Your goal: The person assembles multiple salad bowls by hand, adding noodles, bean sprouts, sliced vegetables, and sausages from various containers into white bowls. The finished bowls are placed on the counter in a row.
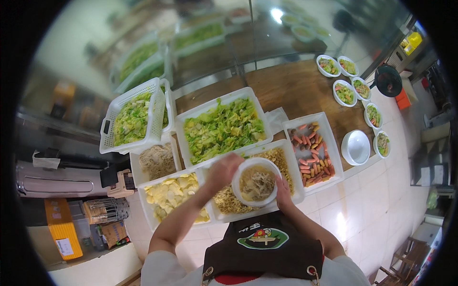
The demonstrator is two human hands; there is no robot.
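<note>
My right hand (285, 192) grips the right side of a white bowl (237, 188), which holds pale slices and greyish-brown shreds. The bowl is held above a white tray of curly dried noodles (274, 157). Beside the bowl's upper left rim is my left hand (225, 170), near the front edge of the tray of chopped lettuce (224, 126); its fingers are blurred and partly hidden. Pale yellow slices (172, 193) fill a tray under my left forearm. Behind them sits a tray of greyish-brown shreds (157, 159).
A white basket of chopped greens (133, 117) stands at the far left. To the right lies a tray of cut pink sausages (312, 152), then a stack of empty white bowls (355, 148). Several filled bowls (344, 93) line the wooden table's (286, 88) right end. A glass panel rises behind.
</note>
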